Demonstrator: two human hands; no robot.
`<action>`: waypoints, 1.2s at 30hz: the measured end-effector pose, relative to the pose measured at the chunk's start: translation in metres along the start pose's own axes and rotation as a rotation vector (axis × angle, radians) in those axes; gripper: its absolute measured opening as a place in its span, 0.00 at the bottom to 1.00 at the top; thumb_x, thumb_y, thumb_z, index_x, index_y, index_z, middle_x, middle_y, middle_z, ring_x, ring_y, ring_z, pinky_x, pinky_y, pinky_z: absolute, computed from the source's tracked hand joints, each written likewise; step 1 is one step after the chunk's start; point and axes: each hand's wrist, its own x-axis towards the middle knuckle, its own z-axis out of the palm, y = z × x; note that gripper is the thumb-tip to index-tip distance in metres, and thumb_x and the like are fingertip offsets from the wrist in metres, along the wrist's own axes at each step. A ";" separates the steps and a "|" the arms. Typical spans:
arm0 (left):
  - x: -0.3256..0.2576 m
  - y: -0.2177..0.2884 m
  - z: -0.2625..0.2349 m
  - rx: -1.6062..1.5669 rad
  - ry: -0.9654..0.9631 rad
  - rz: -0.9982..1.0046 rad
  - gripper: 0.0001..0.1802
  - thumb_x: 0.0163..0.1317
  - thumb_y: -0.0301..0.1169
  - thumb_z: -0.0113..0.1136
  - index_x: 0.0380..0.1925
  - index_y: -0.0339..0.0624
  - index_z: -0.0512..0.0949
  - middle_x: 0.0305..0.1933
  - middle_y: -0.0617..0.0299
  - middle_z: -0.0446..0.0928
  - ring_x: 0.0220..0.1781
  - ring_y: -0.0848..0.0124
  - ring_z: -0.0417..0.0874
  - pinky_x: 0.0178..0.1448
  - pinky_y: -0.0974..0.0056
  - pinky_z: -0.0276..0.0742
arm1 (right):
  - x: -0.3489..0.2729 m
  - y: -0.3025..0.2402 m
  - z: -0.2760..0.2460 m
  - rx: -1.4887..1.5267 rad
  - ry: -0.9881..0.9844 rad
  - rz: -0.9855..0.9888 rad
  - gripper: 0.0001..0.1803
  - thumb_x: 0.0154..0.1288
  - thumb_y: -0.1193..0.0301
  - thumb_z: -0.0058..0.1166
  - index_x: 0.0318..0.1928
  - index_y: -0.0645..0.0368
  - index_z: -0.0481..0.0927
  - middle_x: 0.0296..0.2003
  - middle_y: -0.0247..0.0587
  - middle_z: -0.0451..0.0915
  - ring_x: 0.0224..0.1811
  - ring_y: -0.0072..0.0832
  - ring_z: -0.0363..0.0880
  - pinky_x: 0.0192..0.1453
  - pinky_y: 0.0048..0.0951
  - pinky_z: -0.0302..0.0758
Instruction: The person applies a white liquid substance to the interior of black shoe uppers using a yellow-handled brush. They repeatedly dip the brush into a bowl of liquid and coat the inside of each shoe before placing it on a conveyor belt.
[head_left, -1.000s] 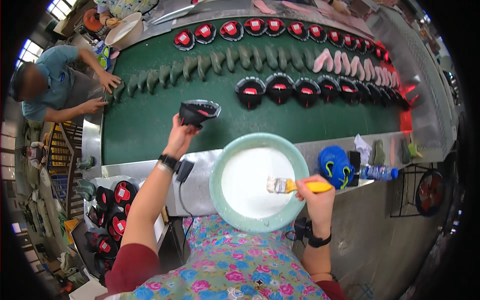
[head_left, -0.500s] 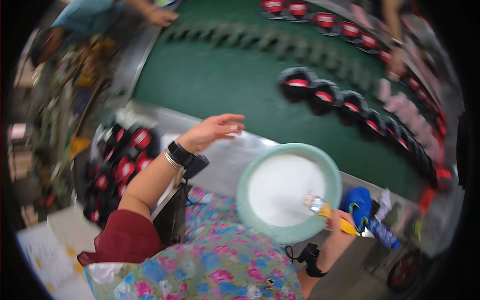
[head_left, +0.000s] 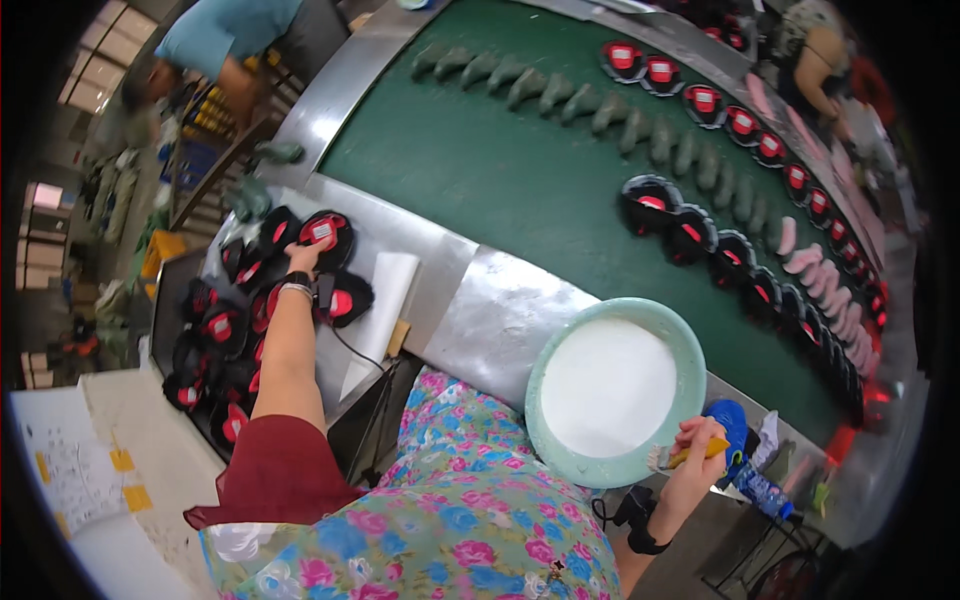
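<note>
My left hand [head_left: 304,258] reaches to the pile at the left, its fingers closed on the edge of a black shoe upper [head_left: 333,232] with a red inside. More such uppers [head_left: 222,325] lie heaped around it. In my right hand [head_left: 697,462] is a brush [head_left: 659,458] with a yellow handle. Its pale bristles point left, over the near right rim of a light green basin [head_left: 544,400]. White liquid [head_left: 610,385] fills much of the basin, which stands at the metal table edge in front of me.
A green belt [head_left: 450,180] carries a row of dark green shoe lasts [head_left: 525,88], black-and-red uppers [head_left: 735,255] and pink pieces [head_left: 825,285]. A blue shoe [head_left: 730,425] and a bottle [head_left: 765,493] lie right of the basin. A person in blue [head_left: 225,40] bends at the far left.
My left hand has gone from above the metal table edge leftward to the pile and taken hold of an upper. The brush has moved from over the liquid to the basin's rim.
</note>
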 end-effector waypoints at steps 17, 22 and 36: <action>-0.469 0.131 0.069 -0.411 -1.100 1.829 0.10 0.47 0.17 0.60 0.30 0.36 0.71 0.51 0.41 0.77 0.46 0.50 0.83 0.48 0.56 0.81 | -0.026 -0.079 0.034 0.171 -0.288 0.101 0.15 0.58 0.70 0.66 0.43 0.64 0.79 0.29 0.27 0.77 0.27 0.15 0.71 0.31 0.18 0.67; -0.482 0.118 0.070 -0.380 -0.947 2.003 0.08 0.50 0.20 0.59 0.31 0.37 0.73 0.60 0.39 0.71 0.59 0.50 0.77 0.58 0.57 0.79 | -0.032 -0.078 0.022 0.446 -0.227 0.158 0.18 0.52 0.77 0.69 0.45 0.62 0.79 0.25 0.23 0.76 0.17 0.08 0.60 0.19 0.14 0.53; -0.452 0.086 -0.008 0.062 -1.757 0.862 0.38 0.55 0.12 0.46 0.68 0.48 0.62 0.69 0.47 0.63 0.67 0.59 0.70 0.66 0.61 0.68 | -0.034 -0.065 0.028 -0.470 -0.802 -0.362 0.13 0.54 0.65 0.66 0.34 0.61 0.80 0.30 0.47 0.80 0.32 0.44 0.78 0.37 0.36 0.75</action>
